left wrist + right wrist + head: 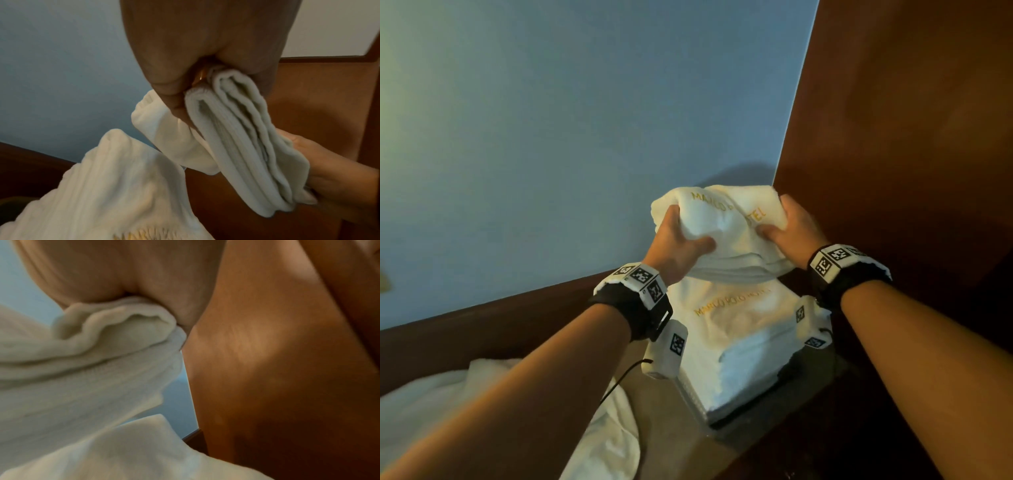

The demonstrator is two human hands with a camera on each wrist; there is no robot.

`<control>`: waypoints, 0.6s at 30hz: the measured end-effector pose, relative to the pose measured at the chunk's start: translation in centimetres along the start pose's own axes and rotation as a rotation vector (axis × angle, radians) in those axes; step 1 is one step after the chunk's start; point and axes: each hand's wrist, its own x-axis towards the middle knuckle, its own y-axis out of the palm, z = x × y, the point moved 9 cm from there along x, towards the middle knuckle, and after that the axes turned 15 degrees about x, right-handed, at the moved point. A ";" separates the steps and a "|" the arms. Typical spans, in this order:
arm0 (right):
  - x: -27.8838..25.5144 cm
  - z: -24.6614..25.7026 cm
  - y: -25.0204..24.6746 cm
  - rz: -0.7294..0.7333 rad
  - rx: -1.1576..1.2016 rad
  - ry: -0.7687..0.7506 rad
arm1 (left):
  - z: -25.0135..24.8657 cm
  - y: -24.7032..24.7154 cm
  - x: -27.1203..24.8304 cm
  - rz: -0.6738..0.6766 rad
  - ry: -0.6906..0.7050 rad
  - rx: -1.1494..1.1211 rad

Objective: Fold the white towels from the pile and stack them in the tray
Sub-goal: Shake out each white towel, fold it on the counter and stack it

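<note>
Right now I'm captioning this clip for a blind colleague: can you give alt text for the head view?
Two hands, the left hand and right hand, grip a folded white towel just above a stack of folded towels in a dark tray. Unfolded white cloth lies at lower left, against a blue wall.

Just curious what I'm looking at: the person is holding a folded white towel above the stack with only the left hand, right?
Not quite: both hands hold it. In the head view the left hand and the right hand each grip one side of the folded white towel, held above the stack.
</note>
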 end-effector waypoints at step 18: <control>2.0 -17.8 3.3 0.747 0.030 0.492 | 9.4 11.3 -6.2 0.069 -0.557 -0.098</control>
